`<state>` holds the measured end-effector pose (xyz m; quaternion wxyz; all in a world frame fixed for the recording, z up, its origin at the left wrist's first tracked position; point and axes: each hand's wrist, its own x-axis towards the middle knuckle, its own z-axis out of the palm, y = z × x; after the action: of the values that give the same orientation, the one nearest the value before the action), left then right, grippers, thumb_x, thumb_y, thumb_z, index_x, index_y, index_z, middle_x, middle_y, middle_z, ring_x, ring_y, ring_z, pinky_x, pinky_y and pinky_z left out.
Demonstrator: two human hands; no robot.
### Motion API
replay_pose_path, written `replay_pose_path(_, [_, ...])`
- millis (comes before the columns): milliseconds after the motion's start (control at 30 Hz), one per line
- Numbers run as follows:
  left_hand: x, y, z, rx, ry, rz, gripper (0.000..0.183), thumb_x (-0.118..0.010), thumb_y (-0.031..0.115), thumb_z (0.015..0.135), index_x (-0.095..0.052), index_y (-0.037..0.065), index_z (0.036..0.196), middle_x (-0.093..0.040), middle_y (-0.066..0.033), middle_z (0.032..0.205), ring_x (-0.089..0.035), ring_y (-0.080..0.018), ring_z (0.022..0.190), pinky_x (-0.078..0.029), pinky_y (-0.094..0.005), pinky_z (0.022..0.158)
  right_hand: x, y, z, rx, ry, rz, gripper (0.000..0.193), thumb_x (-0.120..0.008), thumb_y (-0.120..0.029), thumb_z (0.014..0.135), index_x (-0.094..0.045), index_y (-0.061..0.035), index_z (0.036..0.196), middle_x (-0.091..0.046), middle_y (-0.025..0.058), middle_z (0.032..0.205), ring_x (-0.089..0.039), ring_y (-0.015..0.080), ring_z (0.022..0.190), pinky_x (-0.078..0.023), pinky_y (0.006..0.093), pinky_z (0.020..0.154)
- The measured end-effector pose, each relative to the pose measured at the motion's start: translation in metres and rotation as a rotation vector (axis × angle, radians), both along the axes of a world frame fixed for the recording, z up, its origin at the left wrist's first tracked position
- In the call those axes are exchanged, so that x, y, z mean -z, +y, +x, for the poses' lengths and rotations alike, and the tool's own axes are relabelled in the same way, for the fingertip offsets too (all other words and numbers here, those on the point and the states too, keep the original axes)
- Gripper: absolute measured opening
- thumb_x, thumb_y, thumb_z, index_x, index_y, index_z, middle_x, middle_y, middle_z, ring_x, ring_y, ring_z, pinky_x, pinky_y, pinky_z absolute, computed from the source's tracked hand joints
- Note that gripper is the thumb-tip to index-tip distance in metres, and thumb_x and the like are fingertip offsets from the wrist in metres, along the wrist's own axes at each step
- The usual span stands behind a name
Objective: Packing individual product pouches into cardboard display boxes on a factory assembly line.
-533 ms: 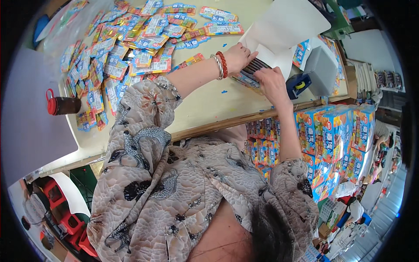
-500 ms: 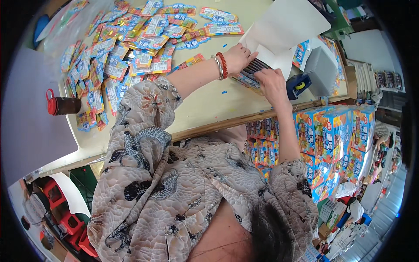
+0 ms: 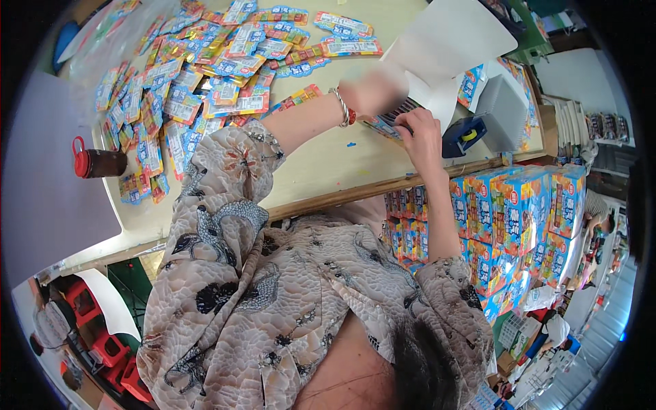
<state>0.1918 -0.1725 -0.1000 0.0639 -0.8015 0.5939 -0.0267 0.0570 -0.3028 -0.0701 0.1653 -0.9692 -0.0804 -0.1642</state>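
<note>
A box with a blue printed side [image 3: 384,128] and a raised white lid [image 3: 454,41] stands at the right of the table. Thin packets [image 3: 404,106] with dark edges stand on edge in a tight row inside it. Over the left end of the row is my left hand [image 3: 374,89], smeared, its fingers unreadable; a silver bangle and a red bracelet circle the wrist. My right hand [image 3: 421,139] has its fingers bent and closed at the box's near right edge, partly hiding the packets there.
Flat colourful candy packets [image 3: 205,75] lie heaped across the left of the table. A blue tape dispenser [image 3: 465,135] and a grey-white box [image 3: 502,113] stand right of my right hand. A red-lidded bottle [image 3: 101,164] is far left. Blue printed cartons [image 3: 516,208] are stacked below the table edge.
My left hand has risen slightly and blurred over the packet row. My right hand has drawn slightly toward me and left, from the packets' tops to the box's near edge.
</note>
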Motion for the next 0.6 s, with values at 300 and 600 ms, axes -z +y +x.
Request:
replay_pose_path(300, [0.003, 0.001, 0.002, -0.007, 0.032, -0.028, 0.103, -0.079, 0.045, 0.066, -0.031, -0.005, 0.142, -0.059, -0.0127, 0.115, -0.054, -0.0215, 0.109, -0.038, -0.0335, 0.093, -0.012, -0.015, 0.015, -0.115, 0.099, -0.05, 0.012, -0.07, -0.005, 0.068, -0.065, -0.0053, 0.08, -0.058, 0.0038, 0.081, -0.052, 0.0244, 0.095, -0.037, 0.0378, 0.086])
replay_pose_path(600, [0.0, -0.003, -0.001, -0.008, -0.014, 0.003, 0.095, -0.076, 0.039, 0.07, -0.031, -0.007, 0.14, -0.06, -0.0121, 0.112, -0.055, -0.0219, 0.108, -0.039, -0.033, 0.092, -0.007, -0.014, 0.014, -0.14, 0.08, -0.053, 0.012, -0.071, -0.006, 0.067, -0.067, -0.0055, 0.078, -0.056, 0.0039, 0.086, -0.052, 0.0242, 0.096, -0.036, 0.0383, 0.088])
